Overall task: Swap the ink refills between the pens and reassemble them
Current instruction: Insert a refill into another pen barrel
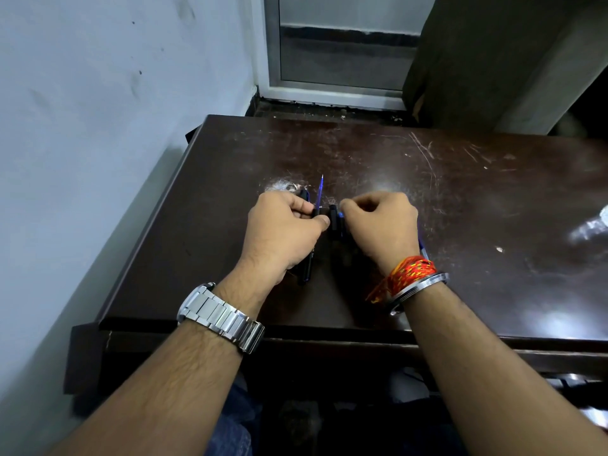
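My left hand point(283, 230) is closed around a black pen barrel point(306, 266) whose lower end sticks out below my palm. A thin blue ink refill point(320, 192) rises from the top of this grip, tip pointing away from me. My right hand point(381, 222) pinches a short black pen part point(334, 218) with a blue end, just right of my left thumb. A bluish pen piece point(422, 246) shows at the outer side of my right wrist. Both hands hover just over the dark wooden table point(460, 199), almost touching each other.
The table is scratched and shiny, with a pale scuffed patch point(283, 185) behind my left hand. A wall runs along the left, and a window frame point(329, 87) stands beyond the far edge. A watch is on my left wrist, a thread and bangle on my right.
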Action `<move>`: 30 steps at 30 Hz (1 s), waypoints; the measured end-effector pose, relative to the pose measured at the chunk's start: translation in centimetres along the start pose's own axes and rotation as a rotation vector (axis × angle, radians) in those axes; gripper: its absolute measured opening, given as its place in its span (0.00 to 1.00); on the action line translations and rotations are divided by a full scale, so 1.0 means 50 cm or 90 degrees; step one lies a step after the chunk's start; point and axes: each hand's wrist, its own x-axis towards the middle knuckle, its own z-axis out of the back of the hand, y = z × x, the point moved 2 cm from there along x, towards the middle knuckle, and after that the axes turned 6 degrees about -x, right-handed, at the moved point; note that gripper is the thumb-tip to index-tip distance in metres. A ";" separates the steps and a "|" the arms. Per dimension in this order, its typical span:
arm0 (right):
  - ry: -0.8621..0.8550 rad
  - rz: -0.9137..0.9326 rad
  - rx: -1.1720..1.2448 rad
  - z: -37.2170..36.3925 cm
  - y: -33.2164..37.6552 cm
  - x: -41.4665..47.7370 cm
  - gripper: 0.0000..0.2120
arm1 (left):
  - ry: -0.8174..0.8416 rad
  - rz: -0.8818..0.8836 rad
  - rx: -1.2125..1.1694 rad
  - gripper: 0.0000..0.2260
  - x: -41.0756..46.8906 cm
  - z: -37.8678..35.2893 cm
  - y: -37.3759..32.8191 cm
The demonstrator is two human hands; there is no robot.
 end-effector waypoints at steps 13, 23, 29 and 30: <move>0.151 0.006 0.276 -0.026 0.022 -0.020 0.07 | 0.025 -0.009 -0.015 0.06 0.000 -0.001 0.000; 0.076 -0.015 0.392 -0.016 0.018 -0.005 0.07 | 0.044 0.015 0.035 0.08 -0.009 -0.004 -0.004; 0.016 -0.022 0.474 0.003 0.022 0.002 0.08 | 0.088 0.080 0.068 0.08 -0.015 0.008 -0.013; 0.010 -0.026 0.485 0.007 0.023 0.004 0.08 | 0.104 0.102 0.072 0.08 -0.015 0.013 -0.015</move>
